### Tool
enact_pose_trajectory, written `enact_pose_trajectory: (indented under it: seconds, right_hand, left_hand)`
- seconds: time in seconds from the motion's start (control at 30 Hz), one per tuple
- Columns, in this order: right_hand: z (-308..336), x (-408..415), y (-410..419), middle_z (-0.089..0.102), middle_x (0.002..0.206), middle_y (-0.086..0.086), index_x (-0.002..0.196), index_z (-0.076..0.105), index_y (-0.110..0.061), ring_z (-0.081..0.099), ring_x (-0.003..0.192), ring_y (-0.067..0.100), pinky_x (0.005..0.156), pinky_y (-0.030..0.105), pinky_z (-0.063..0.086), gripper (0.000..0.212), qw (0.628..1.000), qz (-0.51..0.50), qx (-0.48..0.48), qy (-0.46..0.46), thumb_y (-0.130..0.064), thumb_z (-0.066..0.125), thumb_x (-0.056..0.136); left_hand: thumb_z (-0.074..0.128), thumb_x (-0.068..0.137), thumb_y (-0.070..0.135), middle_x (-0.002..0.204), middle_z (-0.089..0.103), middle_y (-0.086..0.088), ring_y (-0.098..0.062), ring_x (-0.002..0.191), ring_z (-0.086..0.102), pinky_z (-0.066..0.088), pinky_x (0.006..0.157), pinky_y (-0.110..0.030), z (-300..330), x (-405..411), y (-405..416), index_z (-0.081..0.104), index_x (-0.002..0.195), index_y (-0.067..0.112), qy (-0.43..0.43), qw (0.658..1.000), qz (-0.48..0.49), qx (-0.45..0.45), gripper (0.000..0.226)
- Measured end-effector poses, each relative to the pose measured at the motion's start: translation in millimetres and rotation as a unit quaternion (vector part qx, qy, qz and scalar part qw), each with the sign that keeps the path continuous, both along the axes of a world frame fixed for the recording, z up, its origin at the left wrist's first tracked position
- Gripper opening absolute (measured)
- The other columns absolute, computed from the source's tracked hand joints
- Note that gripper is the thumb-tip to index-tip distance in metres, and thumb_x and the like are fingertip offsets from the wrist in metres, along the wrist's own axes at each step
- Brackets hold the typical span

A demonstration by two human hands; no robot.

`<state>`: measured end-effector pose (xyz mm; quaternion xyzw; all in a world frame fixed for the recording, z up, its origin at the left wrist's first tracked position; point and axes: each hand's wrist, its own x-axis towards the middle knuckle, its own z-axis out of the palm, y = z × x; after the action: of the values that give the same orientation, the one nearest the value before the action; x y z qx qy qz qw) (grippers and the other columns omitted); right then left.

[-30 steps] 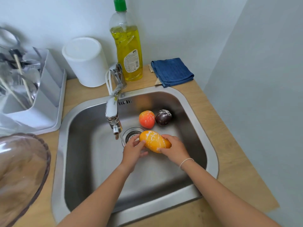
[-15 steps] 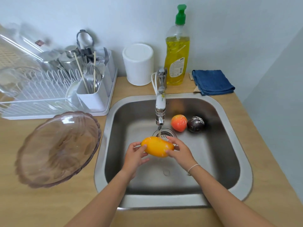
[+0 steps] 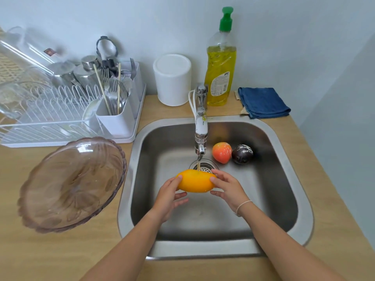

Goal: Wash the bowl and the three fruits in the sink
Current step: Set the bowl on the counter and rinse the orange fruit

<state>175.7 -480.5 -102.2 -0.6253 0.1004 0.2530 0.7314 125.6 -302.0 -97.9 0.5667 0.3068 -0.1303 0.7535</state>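
Observation:
An orange-yellow mango [image 3: 195,183] hangs over the steel sink [image 3: 300,201] under a thin stream from the tap [image 3: 201,136]. My left hand [image 3: 169,196] grips its left end and my right hand [image 3: 227,187] grips its right end, fingers curled around it. A red-orange fruit [image 3: 222,152] and a dark purple fruit [image 3: 242,154] with white foam lie at the back of the sink, right of the drain [image 3: 205,166]. A tinted glass bowl [image 3: 71,183] sits on the wooden counter left of the sink.
A white dish rack [image 3: 67,118] with cutlery and glassware stands at the back left. Behind the sink are a white canister [image 3: 172,79], a yellow dish soap bottle [image 3: 220,63] and a folded blue cloth [image 3: 262,102]. A wall closes the right side.
The white foam that streaked the mango is gone and it now sits under the running water. My view has swung left, bringing the bowl and rack into sight.

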Motion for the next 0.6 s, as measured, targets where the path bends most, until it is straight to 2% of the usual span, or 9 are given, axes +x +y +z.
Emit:
enact_pose_trajectory:
  seconds: [0.17,0.27,0.33,0.47,0.53,0.6]
  right_hand:
    - [-3.8,-0.3,1.6,0.054,0.119,0.013,0.109,0.057,-0.014,0.057,0.101,0.028,0.069,0.027,0.055,0.020,0.999,-0.007,0.007,0.040,-0.015,0.058,0.089]
    - [-6.0,1.1,1.2,0.053,0.124,0.016,0.113,0.054,-0.011,0.055,0.110,0.032,0.076,0.029,0.054,0.025,0.997,-0.008,0.018,0.072,-0.017,0.058,0.089]
    - [-6.3,1.8,0.8,0.053,0.122,0.016,0.118,0.052,-0.008,0.057,0.106,0.032,0.078,0.031,0.054,0.032,0.994,-0.006,0.039,0.100,-0.020,0.057,0.090]
    - [-6.3,0.8,-0.2,0.054,0.115,0.014,0.119,0.052,-0.007,0.062,0.097,0.035,0.069,0.034,0.059,0.037,0.988,0.020,0.049,0.143,-0.028,0.058,0.088]
    - [-6.7,0.9,0.4,0.055,0.119,0.016,0.119,0.053,-0.008,0.062,0.099,0.037,0.069,0.034,0.059,0.038,0.991,0.023,0.045,0.126,-0.026,0.060,0.087]
    - [-5.7,1.1,1.9,0.054,0.122,0.015,0.115,0.056,-0.012,0.059,0.103,0.033,0.073,0.035,0.058,0.029,0.996,0.015,0.048,0.077,-0.018,0.061,0.086]
  left_hand:
    - [0.053,0.092,0.033,0.119,0.048,-0.011,-0.032,0.100,0.060,0.055,0.081,-0.038,-2.4,1.2,-0.3,0.044,0.120,0.014,0.004,1.000,0.012,-0.016,0.035]
    - [0.056,0.091,0.024,0.125,0.047,-0.015,-0.035,0.107,0.058,0.055,0.083,-0.039,-2.4,0.6,1.1,0.046,0.121,0.012,-0.007,0.999,0.000,-0.032,0.033]
    - [0.057,0.090,0.017,0.128,0.046,-0.015,-0.036,0.110,0.056,0.055,0.085,-0.040,-2.4,-0.2,2.1,0.047,0.122,0.015,-0.022,0.999,-0.008,-0.040,0.033]
    - [0.055,0.091,0.009,0.129,0.045,-0.011,-0.033,0.114,0.054,0.054,0.088,-0.040,-1.8,-1.0,0.8,0.048,0.125,0.020,-0.047,0.997,-0.042,-0.035,0.037]
    - [0.053,0.091,0.009,0.128,0.045,-0.011,-0.034,0.114,0.053,0.053,0.088,-0.039,-0.8,-0.5,0.8,0.048,0.126,0.020,-0.048,0.997,-0.041,-0.038,0.037]
    - [0.053,0.092,0.014,0.125,0.047,-0.010,-0.034,0.110,0.056,0.053,0.088,-0.038,0.0,0.0,0.6,0.048,0.126,0.019,-0.040,0.998,-0.030,-0.047,0.034]
